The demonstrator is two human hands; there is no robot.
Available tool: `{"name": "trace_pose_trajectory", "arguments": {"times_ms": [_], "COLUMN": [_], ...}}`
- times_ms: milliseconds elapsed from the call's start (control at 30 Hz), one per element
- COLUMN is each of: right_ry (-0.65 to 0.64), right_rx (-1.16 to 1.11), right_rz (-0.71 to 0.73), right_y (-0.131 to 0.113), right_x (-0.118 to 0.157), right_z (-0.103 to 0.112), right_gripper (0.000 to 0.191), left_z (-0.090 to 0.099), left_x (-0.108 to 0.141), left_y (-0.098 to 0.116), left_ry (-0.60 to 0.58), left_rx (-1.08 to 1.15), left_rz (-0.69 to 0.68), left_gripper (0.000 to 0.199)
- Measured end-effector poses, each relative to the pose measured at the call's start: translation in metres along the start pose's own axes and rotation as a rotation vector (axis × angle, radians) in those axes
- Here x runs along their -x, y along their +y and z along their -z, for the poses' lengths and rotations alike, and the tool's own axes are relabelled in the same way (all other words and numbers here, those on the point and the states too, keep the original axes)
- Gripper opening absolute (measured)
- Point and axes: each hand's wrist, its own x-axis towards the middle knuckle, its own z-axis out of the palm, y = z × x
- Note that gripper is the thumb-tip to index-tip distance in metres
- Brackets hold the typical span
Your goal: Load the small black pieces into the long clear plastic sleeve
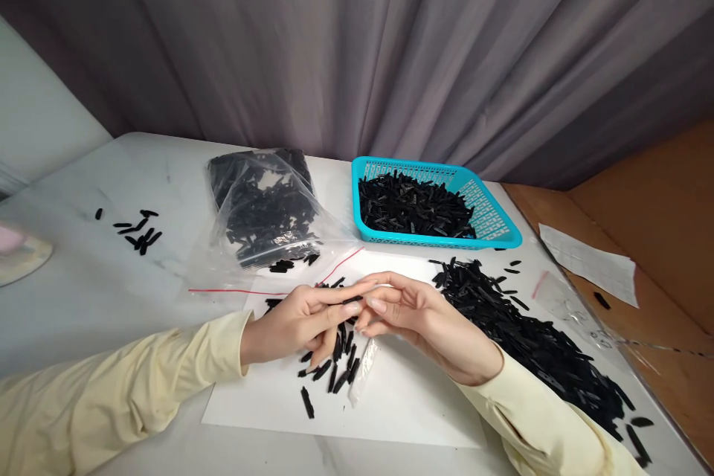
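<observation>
The left hand (312,321) pinches a black strip (352,300) between thumb and fingers; the right hand (421,312) meets it, seemingly to steady it, though its own hold is unclear. Loose strips (333,378) lie on paper (413,405) beneath this grip, probably for easy reach, with a bag (268,212) and basket (355,197) beyond.

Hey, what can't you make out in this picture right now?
All in the head view:
- Most of the small black piece between the hands: covered by the fingers of the left hand and right hand.
- Lower layers in the turquoise plastic basket: under the top pieces.
- The pink-and-white object: cut off by the left edge.
- Marks on the clear plastic bag at right: too small to read.
</observation>
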Motion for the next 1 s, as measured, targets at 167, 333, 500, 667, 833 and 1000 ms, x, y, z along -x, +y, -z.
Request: {"name": "trace_pose_trajectory", "arguments": {"times_ms": [167, 333, 500, 667, 833, 1000], "right_ry": [-0.064, -0.071, -0.061, -0.028, -0.029, -0.029], "right_rx": [0.049, 0.075, 0.092, 0.077, 0.099, 0.101], "right_rz": [-0.081, -0.053, -0.011, -0.015, -0.008, 0.023], "right_y": [-0.002, 0.003, 0.004, 0.004, 0.003, 0.002], "right_x": [0.0, -0.002, 0.0, 0.002, 0.003, 0.002], "right_z": [-0.003, -0.005, -0.007, -0.01, -0.011, -0.01], "right_gripper": [0.026, 0.028, 0.029, 0.028, 0.028, 0.027], "left_z": [0.001, 0.001, 0.002, 0.001, 0.001, 0.0], "left_x": [0.0, 0.0, 0.0, 0.0, -0.001, -0.001], "left_y": [-0.004, -0.004, -0.003, -0.001, -0.002, -0.002], "left_ry": [-0.011, -0.03, -0.057, -0.062, -0.071, -0.07], "left_rx": [-0.01, -0.006, -0.007, -0.03, -0.017, -0.006], "left_rz": [-0.003, 0.011, 0.026, 0.052, 0.033, 0.028], "left_gripper": [0.059, 0.061, 0.062, 0.063, 0.06, 0.062]}}
